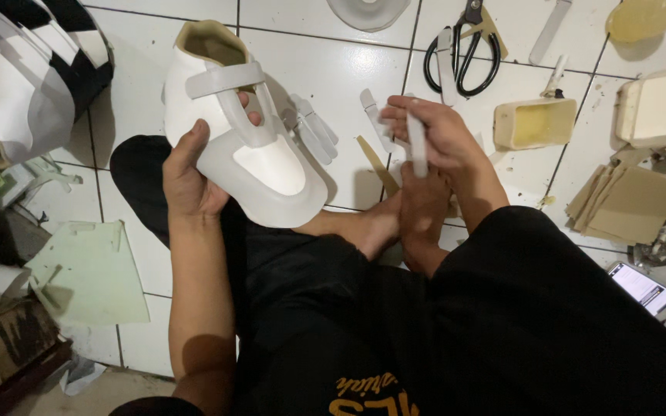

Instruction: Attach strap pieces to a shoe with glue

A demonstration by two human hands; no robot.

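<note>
Holding a white shoe point(244, 135) up off the floor, the left hand point(190, 173) has its fingers wrapped through the straps and its thumb along the side, toe pointing down toward the lap. The right hand point(433, 139), just across from it, pinches a narrow white strip point(416, 142) upright between thumb and fingers, closed on it. Shoe and strip stay apart; nothing is joined here yet.

My read: this is the fitting step, a cut piece in one hand and the upper in the other. Any next move calls for bringing the strip across to the shoe and lining it up square with a strap or edge, with the left hand keeping the shoe steady. If glue is involved, a crooked first touch could spoil it.

Only one view, from the head, so on to the surroundings. Beyond the right hand sit black-handled scissors point(464, 50) and, further right, a yellowish open tub point(535, 123) that looks like it holds glue, though I cannot be sure. More white strips point(310, 127) lie between the two hands. Brown card pieces point(626, 204) are stacked to the far right, with a phone point(641, 286) below them. Left of the left hand lies a pale green pattern sheet point(90, 273). All of it rests on a white tiled floor point(333, 69), scuffed and cluttered; the person sits cross-legged, bare feet under the right hand.
</note>
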